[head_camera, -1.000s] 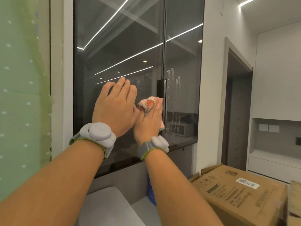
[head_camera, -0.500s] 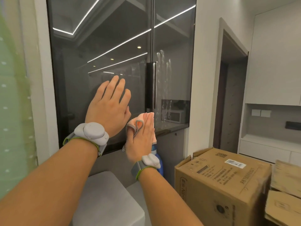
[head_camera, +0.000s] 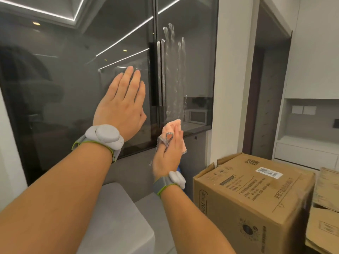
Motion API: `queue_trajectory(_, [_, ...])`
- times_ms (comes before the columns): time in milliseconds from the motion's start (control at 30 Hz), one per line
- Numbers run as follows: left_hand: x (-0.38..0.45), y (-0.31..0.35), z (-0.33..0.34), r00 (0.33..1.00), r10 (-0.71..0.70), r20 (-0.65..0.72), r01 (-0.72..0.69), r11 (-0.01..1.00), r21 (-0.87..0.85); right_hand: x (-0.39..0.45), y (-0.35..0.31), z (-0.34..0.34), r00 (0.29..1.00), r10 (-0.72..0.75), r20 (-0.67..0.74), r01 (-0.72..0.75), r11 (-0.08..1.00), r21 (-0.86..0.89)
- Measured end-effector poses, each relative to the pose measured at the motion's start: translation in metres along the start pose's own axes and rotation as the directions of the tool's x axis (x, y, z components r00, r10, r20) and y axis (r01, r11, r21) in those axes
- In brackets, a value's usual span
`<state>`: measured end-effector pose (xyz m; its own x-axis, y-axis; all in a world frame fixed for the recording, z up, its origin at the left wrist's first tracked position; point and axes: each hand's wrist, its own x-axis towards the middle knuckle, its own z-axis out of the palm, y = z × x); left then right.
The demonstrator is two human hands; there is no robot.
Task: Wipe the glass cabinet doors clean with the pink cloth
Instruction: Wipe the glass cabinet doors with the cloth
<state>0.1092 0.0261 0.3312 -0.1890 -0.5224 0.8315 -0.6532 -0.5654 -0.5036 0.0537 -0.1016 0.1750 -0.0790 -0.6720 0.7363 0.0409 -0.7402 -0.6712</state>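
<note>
Two dark glass cabinet doors fill the upper part of the head view, the left door [head_camera: 77,74] and the right door [head_camera: 194,57], split by a black handle strip [head_camera: 156,74]. White streaks run down the right door [head_camera: 176,70]. My left hand [head_camera: 122,105] lies flat on the left door, fingers straight. My right hand [head_camera: 169,153] presses the pink cloth [head_camera: 172,126] against the lower edge of the right door, fingers straight over it. A grey loop of the cloth [head_camera: 166,141] hangs around one finger.
A big cardboard box [head_camera: 256,195] stands to the right below the doors, with more cardboard [head_camera: 326,208] beside it. A grey padded seat [head_camera: 113,217] sits under my arms. A blue item [head_camera: 178,169] peeks behind my right wrist. A doorway [head_camera: 266,85] opens to the right.
My right hand has slid the cloth down, from beside the handle to the bottom edge of the right door. The view has shifted closer and rightward. My left hand stays on the glass.
</note>
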Motion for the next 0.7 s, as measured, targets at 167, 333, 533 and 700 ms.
queue_trajectory(167, [-0.001, 0.002, 0.006, 1.0, 0.008, -0.014, -0.007, 0.999, 0.041, 0.048, 0.015, -0.009, 0.978, 0.199, -0.056, -0.192, 0.974, 0.117])
queue_trajectory(333, [-0.001, 0.003, 0.009, 1.0, 0.018, -0.025, -0.017, 0.998, 0.053, 0.104, -0.002, -0.01, 0.954, 0.266, -0.14, -0.268, 0.963, 0.006])
queue_trajectory(533, [0.0, 0.004, 0.012, 0.999, 0.03, -0.035, -0.028, 0.998, 0.052, 0.07, 0.0, -0.002, 0.978, -0.169, 0.12, 0.175, 0.984, -0.038])
queue_trajectory(700, [0.0, 0.003, 0.01, 0.999, 0.027, -0.034, -0.026, 0.999, 0.037, 0.067, 0.015, -0.006, 0.991, 0.129, 0.041, -0.126, 0.99, -0.07])
